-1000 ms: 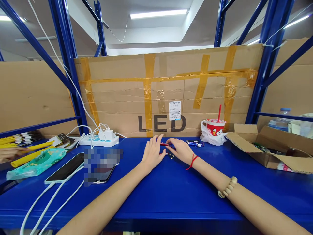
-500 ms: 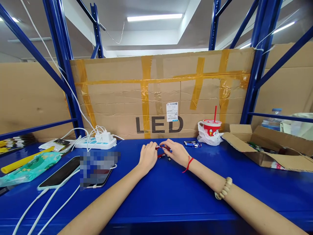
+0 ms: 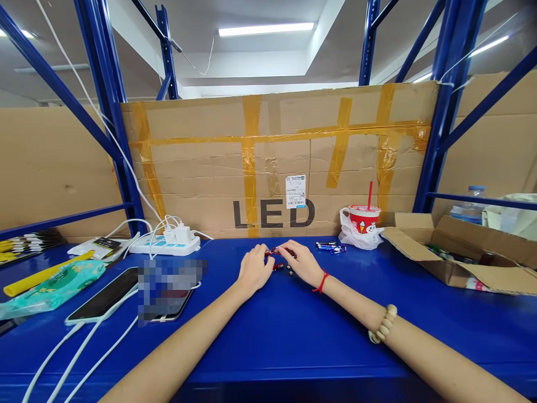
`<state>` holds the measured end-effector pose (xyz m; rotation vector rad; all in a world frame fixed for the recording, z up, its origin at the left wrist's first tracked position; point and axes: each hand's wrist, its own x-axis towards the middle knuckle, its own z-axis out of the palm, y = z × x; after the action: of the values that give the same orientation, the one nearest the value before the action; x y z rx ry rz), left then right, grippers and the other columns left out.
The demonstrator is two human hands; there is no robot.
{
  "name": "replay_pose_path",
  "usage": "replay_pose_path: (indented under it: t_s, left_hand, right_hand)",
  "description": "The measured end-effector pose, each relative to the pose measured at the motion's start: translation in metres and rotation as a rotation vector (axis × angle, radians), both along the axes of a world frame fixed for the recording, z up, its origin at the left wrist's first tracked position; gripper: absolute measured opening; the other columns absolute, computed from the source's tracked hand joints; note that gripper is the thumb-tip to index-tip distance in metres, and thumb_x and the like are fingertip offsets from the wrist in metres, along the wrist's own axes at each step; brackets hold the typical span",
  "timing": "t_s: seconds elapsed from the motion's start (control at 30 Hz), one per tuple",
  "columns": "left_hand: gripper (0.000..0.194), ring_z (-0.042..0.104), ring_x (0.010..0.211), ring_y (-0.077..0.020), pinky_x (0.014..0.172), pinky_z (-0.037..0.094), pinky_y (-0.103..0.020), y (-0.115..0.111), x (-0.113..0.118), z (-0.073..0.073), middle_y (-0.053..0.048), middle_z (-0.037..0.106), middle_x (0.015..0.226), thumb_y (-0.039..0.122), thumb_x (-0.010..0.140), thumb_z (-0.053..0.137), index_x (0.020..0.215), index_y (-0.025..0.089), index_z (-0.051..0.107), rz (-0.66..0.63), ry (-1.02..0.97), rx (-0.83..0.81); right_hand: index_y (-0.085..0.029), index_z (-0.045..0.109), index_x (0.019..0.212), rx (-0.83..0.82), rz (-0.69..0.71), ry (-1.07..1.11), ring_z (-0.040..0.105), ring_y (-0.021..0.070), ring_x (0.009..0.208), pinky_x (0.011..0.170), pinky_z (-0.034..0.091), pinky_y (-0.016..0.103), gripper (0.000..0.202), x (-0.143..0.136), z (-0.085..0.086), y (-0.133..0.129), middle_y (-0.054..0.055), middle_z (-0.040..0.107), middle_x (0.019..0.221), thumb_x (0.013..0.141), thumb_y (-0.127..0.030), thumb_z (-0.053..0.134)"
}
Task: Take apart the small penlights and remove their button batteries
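Since half a second ago the left hand and right hand have barely shifted, fingers of both still pinched on a small red pen-like item just above the blue table. Small dark parts beside the right hand are too tiny to identify, and the red item's ends are hidden by fingertips.

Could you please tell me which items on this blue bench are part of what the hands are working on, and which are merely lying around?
In hand:
left hand
right hand
small red tube-shaped piece held between both
small dark parts beside it

Lying about:
power strip
phone
red cup with straw
open cardboard box
blue tubes
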<state>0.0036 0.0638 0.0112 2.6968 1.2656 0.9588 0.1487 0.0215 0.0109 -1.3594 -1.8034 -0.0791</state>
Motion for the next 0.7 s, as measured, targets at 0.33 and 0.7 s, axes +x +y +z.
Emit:
replay_pose_path:
  t_s: [0.33,0.7]
  left_hand:
    - [0.032,0.054,0.075,-0.0151,0.065,0.039,-0.027,0.007,0.0,-0.005,-0.001,0.054,0.078,0.04,0.087,0.02,0.072,0.02,0.04,0.033,-0.06,-0.026]
    - [0.032,0.055,0.073,-0.0157,0.062,0.038,-0.027,0.007,0.001,-0.005,-0.001,0.056,0.078,0.04,0.086,0.02,0.071,0.02,0.04,0.07,-0.057,-0.102]
  right_hand:
    - [-0.026,0.052,0.109,0.015,0.004,-0.16,0.053,0.0079,0.063,0.061,0.042,0.02,0.031,0.003,0.002,-0.003,0.0,0.058,0.088,0.084,-0.037,0.037]
    - [-0.033,0.041,0.12,0.051,-0.109,-0.416,0.057,0.0069,0.072,0.052,0.037,0.016,0.035,0.003,0.007,-0.008,-0.003,0.057,0.096,0.085,-0.035,0.037]
